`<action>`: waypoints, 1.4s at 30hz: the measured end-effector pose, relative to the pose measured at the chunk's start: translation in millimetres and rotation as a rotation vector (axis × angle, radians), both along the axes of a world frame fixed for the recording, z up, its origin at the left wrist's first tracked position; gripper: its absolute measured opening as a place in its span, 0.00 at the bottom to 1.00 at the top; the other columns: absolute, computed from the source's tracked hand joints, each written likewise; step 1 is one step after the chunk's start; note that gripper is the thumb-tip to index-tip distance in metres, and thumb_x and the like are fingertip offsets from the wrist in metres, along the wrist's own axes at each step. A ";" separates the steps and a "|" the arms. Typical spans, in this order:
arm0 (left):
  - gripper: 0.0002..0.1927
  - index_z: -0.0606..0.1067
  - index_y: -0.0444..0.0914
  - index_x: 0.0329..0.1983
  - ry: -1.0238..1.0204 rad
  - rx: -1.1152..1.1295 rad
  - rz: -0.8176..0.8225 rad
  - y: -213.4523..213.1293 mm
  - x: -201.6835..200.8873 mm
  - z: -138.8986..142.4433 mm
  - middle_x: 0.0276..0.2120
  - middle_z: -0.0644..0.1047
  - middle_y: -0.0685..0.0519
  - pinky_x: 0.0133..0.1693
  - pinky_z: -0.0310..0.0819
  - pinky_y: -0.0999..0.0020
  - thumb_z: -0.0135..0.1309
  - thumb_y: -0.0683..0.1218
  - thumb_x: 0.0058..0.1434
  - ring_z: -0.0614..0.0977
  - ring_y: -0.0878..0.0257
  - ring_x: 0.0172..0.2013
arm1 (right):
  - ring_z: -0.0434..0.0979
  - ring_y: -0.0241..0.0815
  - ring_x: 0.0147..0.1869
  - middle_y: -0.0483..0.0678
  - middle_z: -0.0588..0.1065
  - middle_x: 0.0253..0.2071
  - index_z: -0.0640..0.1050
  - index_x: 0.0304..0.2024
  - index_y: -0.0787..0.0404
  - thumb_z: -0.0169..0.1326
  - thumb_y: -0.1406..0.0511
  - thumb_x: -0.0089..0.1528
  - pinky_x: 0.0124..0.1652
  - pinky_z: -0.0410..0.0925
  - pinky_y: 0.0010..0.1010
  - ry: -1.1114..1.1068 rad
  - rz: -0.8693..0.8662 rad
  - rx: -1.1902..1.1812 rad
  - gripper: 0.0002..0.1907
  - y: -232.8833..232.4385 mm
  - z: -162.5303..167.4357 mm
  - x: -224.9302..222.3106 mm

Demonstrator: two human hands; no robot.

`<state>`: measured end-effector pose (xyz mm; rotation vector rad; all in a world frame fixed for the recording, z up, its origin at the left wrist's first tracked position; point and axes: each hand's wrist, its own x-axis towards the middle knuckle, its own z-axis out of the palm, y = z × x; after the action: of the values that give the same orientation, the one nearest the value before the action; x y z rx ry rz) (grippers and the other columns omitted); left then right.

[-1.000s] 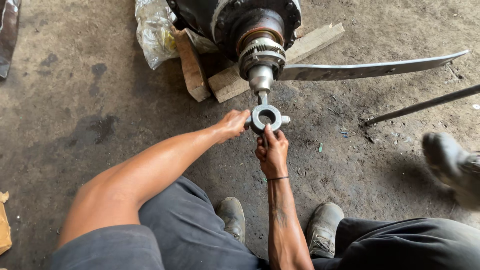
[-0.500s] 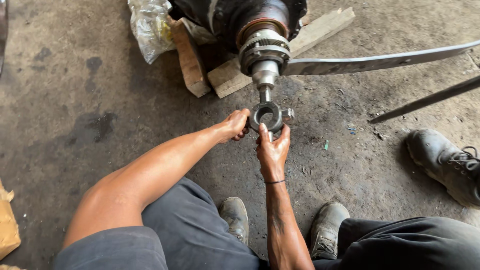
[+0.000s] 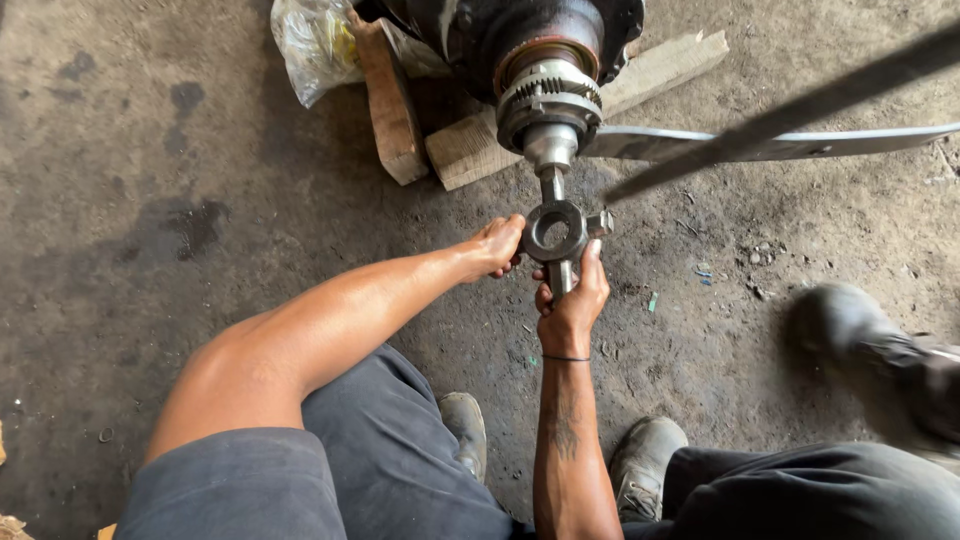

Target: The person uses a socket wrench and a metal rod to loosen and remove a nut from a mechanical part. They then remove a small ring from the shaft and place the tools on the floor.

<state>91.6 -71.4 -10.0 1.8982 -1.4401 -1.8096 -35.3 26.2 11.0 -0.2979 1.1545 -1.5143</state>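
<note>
From the head camera, looking down, the person sits on a stained concrete floor [image 3: 150,200] with knees spread. Both hands meet at a grey steel cross piece [image 3: 556,232], a ring with short round arms, held just in front of the stub shaft [image 3: 549,152] that sticks out of a large dark hub assembly [image 3: 520,40]. The hub rests on wooden blocks [image 3: 470,150], with a plastic bag [image 3: 315,40] beside it.

The left hand [image 3: 497,244] is curled against the ring's left side, fingers closed on it. The right hand [image 3: 570,298] is wrapped round the lower arm, thumb laid up along the ring.

The piece looks solid, stiff and heavy for its bulk, probably greasy, so it could slip; the stubby arms seem the surest places to hold it.

A long flat metal bar [image 3: 780,145] lies to the right, and another person's shoe [image 3: 850,330] shows blurred.
</note>
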 end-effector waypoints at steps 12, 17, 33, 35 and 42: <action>0.33 0.68 0.36 0.39 -0.083 -0.020 -0.037 1.3 -2.4 19.4 0.26 0.70 0.53 0.24 0.72 0.69 0.18 0.64 0.72 0.69 0.67 0.23 | 0.65 0.33 0.14 0.54 0.73 0.22 0.68 0.49 0.62 0.37 0.38 0.68 0.13 0.55 0.20 -0.176 -0.030 0.076 0.34 -4.2 -4.4 -1.9; 0.35 0.69 0.37 0.40 -0.087 -0.030 -0.061 2.2 -3.2 22.6 0.26 0.70 0.54 0.24 0.73 0.70 0.17 0.66 0.71 0.70 0.68 0.23 | 0.65 0.33 0.14 0.54 0.73 0.21 0.67 0.47 0.62 0.35 0.38 0.67 0.12 0.54 0.19 -0.169 -0.025 0.049 0.35 -4.2 -8.5 -4.9; 0.36 0.70 0.36 0.36 -0.103 -0.057 -0.061 1.6 -1.2 22.1 0.21 0.66 0.56 0.22 0.70 0.69 0.17 0.66 0.72 0.69 0.67 0.21 | 0.65 0.33 0.15 0.54 0.72 0.22 0.68 0.46 0.63 0.34 0.37 0.67 0.13 0.54 0.20 -0.181 -0.018 0.045 0.36 -5.8 -1.2 -1.8; 0.36 0.70 0.37 0.37 -0.111 -0.055 -0.057 2.7 -2.8 24.8 0.22 0.66 0.56 0.22 0.70 0.68 0.17 0.66 0.72 0.68 0.67 0.21 | 0.66 0.33 0.15 0.54 0.72 0.22 0.68 0.46 0.64 0.34 0.36 0.67 0.13 0.55 0.20 -0.187 -0.011 0.036 0.37 -5.4 -1.0 -2.5; 0.37 0.70 0.36 0.36 -0.133 -0.060 -0.090 3.9 -4.8 31.2 0.21 0.65 0.56 0.22 0.70 0.68 0.17 0.67 0.72 0.68 0.67 0.20 | 0.65 0.33 0.15 0.54 0.73 0.22 0.68 0.45 0.64 0.34 0.37 0.67 0.12 0.54 0.19 -0.209 -0.012 0.041 0.37 -6.3 -5.7 -5.8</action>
<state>86.7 -67.5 21.2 1.9884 -1.6282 -1.6837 -41.0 19.9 5.3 -0.1023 1.0215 -1.4915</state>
